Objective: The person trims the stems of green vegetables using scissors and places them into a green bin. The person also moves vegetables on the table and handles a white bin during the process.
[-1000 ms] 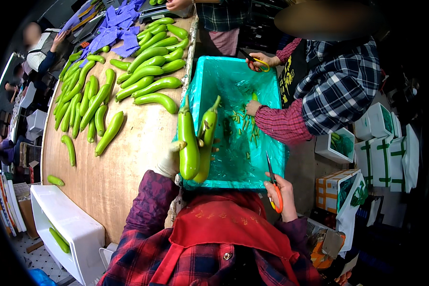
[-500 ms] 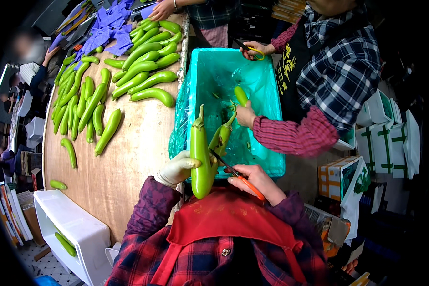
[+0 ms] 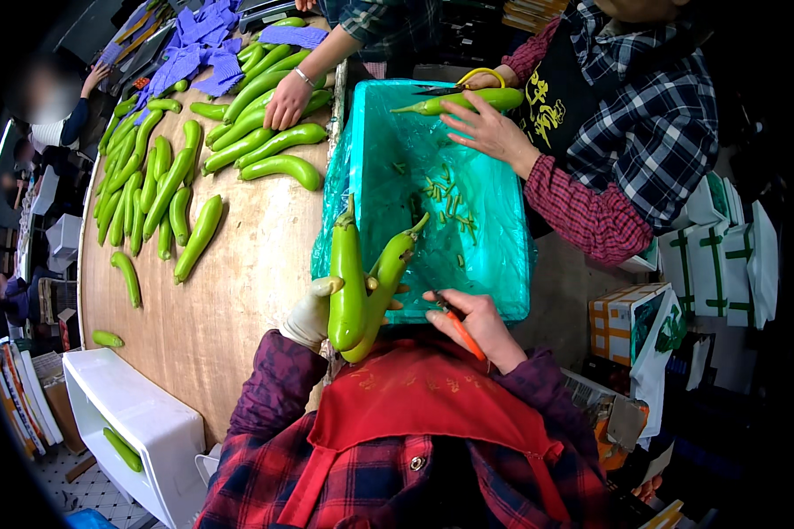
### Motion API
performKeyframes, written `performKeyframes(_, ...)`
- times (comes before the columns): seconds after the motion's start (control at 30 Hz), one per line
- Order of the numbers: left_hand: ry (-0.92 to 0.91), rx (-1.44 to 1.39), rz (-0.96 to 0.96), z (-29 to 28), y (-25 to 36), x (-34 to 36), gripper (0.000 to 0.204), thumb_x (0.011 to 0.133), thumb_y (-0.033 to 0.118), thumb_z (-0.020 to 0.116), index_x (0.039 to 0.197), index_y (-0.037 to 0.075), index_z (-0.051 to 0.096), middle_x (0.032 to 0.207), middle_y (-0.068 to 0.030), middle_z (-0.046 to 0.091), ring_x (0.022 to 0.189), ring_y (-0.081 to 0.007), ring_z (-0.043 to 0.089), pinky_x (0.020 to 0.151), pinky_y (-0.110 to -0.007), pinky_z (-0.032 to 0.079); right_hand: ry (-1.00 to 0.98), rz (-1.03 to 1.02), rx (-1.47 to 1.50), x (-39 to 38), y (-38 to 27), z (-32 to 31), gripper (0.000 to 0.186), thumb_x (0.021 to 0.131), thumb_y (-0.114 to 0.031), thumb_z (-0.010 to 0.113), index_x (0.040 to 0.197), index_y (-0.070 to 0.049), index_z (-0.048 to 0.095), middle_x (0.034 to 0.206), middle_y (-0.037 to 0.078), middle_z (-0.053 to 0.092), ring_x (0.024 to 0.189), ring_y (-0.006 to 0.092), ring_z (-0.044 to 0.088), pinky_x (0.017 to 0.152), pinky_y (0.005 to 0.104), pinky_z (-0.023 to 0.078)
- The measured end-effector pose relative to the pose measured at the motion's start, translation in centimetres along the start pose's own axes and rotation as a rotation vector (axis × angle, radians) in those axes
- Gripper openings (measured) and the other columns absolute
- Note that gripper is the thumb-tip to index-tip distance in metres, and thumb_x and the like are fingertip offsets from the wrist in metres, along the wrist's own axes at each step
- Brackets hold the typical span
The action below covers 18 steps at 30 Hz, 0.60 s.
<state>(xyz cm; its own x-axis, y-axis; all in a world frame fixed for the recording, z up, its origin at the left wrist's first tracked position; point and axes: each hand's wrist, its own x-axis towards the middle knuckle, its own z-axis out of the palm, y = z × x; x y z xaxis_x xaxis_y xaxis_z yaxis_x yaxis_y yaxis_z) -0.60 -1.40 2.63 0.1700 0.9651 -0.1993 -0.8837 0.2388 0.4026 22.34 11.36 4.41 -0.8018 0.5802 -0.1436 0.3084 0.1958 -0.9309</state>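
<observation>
Scissors (image 3: 461, 330), clasped by right fingers (image 3: 463, 302), have drawn away from 2 green eggplants (image 3: 348, 286), gripped by left fingers (image 3: 329, 286).

The head view looks steeply down and forward, upright and wide, from above the red apron (image 3: 423, 388). The left hand (image 3: 307, 317) and right hand (image 3: 489, 328) register at close range; the table (image 3: 238, 326) curves along its outer edge.
</observation>
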Motion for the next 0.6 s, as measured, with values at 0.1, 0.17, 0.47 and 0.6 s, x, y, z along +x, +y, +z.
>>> performKeyframes(0.1, -0.021, -0.061, 0.000, 0.1, -0.3, -0.2, 0.055, 0.076, 0.050, 0.066, 0.109, 0.005, 0.062, 0.138, -0.0351, 0.035, 0.114, -0.0424, 0.053, 0.092, -0.046, 0.050, -0.067, -0.102, -0.099, 0.5, 1.6, 0.9, 0.028, 0.084, -0.012, 0.071, 0.109, 0.000, 0.065, 0.072, 0.002, 0.058, 0.066, 0.0049, 0.050, 0.059, 0.0235, 0.045)
performKeyframes(0.17, -0.047, -0.099, 0.020, 0.0, -0.6, -0.3, 0.056, 0.077, 0.052, 0.064, 0.109, 0.006, 0.062, 0.138, -0.0368, 0.034, 0.114, -0.0427, 0.053, 0.092, -0.047, 0.050, 0.080, 0.020, -0.022, 0.9, 2.2, 0.5, 0.026, 0.086, -0.013, 0.069, 0.107, 0.001, 0.065, 0.071, 0.001, 0.058, 0.065, 0.0056, 0.051, 0.059, 0.0235, 0.044)
performKeyframes(0.47, -0.114, -0.214, 0.043, -2.4, -1.5, -1.1, 0.057, 0.078, 0.056, 0.062, 0.106, 0.006, 0.063, 0.136, -0.0402, 0.033, 0.111, -0.0445, 0.054, 0.089, -0.046, 0.052, 0.043, 0.126, 0.131, 0.9, 3.3, -0.6, 0.032, 0.090, -0.023, 0.067, 0.109, 0.003, 0.062, 0.070, 0.002, 0.055, 0.065, 0.0058, 0.047, 0.056, 0.0248, 0.041)
performKeyframes(0.6, -0.155, -0.191, 0.007, -2.1, -1.9, -1.4, 0.057, 0.077, 0.055, 0.063, 0.106, 0.006, 0.063, 0.135, -0.0399, 0.035, 0.108, -0.0437, 0.055, 0.088, -0.045, 0.053, -0.032, 0.095, 0.086, 1.0, 2.9, -0.4, 0.033, 0.091, -0.025, 0.066, 0.108, 0.003, 0.061, 0.070, 0.002, 0.054, 0.066, 0.0064, 0.048, 0.058, 0.0257, 0.042)
